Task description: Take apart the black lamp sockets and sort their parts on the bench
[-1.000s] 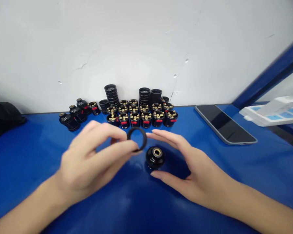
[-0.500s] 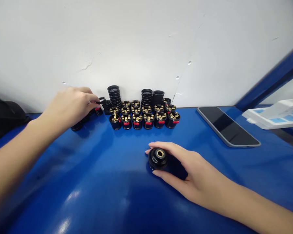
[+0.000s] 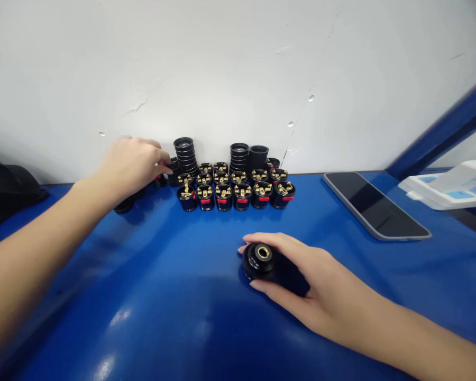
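My right hand (image 3: 301, 280) lies on the blue table (image 3: 174, 296) with thumb and fingers wrapped round a black lamp socket (image 3: 259, 260) lying on its side, its brass-threaded hole facing me. My left hand (image 3: 130, 166) reaches to the back left, fingers pinched together by a short black cup (image 3: 175, 168) at the foot of a stack of black rings (image 3: 184, 153). Whatever sits in that pinch is hidden. Assembled black sockets (image 3: 124, 205) lie partly under this hand.
Rows of black socket inserts with brass contacts and red tabs (image 3: 236, 190) stand against the white wall, with more black ring stacks (image 3: 240, 154) behind. A dark phone (image 3: 375, 205) lies to the right, white-and-blue boxes (image 3: 452, 188) at far right, a black bag (image 3: 3, 185) at far left.
My left hand carried the black ring from the table's middle to the back left, and the ring no longer shows. My right hand closed round the socket and stays there.
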Motion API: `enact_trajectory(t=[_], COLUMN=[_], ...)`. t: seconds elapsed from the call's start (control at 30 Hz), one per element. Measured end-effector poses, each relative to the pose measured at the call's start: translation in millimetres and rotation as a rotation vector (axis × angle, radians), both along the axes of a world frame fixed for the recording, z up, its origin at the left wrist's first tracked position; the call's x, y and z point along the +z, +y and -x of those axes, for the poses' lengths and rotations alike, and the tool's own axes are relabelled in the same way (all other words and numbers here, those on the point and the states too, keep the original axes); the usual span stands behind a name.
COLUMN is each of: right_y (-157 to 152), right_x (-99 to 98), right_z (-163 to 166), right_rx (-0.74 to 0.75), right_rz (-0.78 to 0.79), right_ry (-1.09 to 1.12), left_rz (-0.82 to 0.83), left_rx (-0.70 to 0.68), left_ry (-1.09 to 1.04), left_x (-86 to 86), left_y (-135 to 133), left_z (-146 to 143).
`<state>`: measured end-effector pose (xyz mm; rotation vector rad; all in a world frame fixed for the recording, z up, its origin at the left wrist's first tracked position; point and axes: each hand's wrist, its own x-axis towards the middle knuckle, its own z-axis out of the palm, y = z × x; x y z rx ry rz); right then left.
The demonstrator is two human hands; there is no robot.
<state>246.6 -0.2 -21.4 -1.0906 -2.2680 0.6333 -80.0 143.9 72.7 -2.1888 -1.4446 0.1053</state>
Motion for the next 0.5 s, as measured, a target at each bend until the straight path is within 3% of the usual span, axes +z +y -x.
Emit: enact_trajectory(t=[0.5], right_y=[0.1], right_x=[2.9], right_z=[1.1], right_rx=[0.004], right_rz=[0.036], right_ry=[-0.006], left_rz=[0.024], left_rx=[-0.016], left_ry=[-0.019], left_x=[0.1], left_y=[-1.1], left_z=[-3.0])
